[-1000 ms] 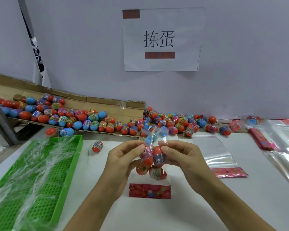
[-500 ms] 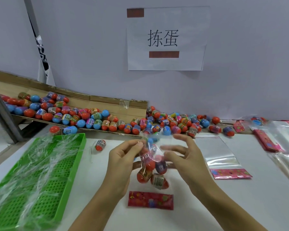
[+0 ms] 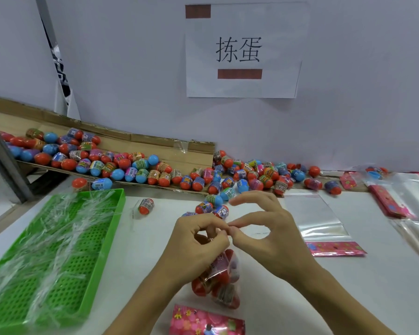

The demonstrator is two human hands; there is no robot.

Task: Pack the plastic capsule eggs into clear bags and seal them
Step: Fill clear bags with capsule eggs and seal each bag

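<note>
Green plastic makes up the perforated tray (image 3: 87, 281) at the far left of the white worktop (image 3: 385, 291), and loose clear strips (image 3: 51, 240) lie scattered over its mesh. Behind it a flattened cardboard box (image 3: 155, 143) slopes along the wall, covered with red and blue capsule eggs (image 3: 121, 165) that spill rightward onto the worktop. A single egg (image 3: 146, 206) lies alone just right of the tray's far corner. Near the middle, the left hand (image 3: 198, 247) has its fingers curled, pinching the gathered neck of a clear bag (image 3: 221, 279) that hangs below it, filled with several eggs. The right hand (image 3: 266, 230) meets it at the neck, thumb and forefinger pinched on the plastic where the two hands touch, the other fingers spread and lifted. Below the bag, at the near edge, lies a pink printed card (image 3: 203, 321). On the wall above hangs a white paper sign (image 3: 242, 50) with two dark characters. Right of the hands, an empty clear bag (image 3: 315, 218) lies flat with a second pink card (image 3: 336, 249) at its near end. Farther right sit more pink cards (image 3: 387, 201) and a heap of clear bags (image 3: 416, 209).
</note>
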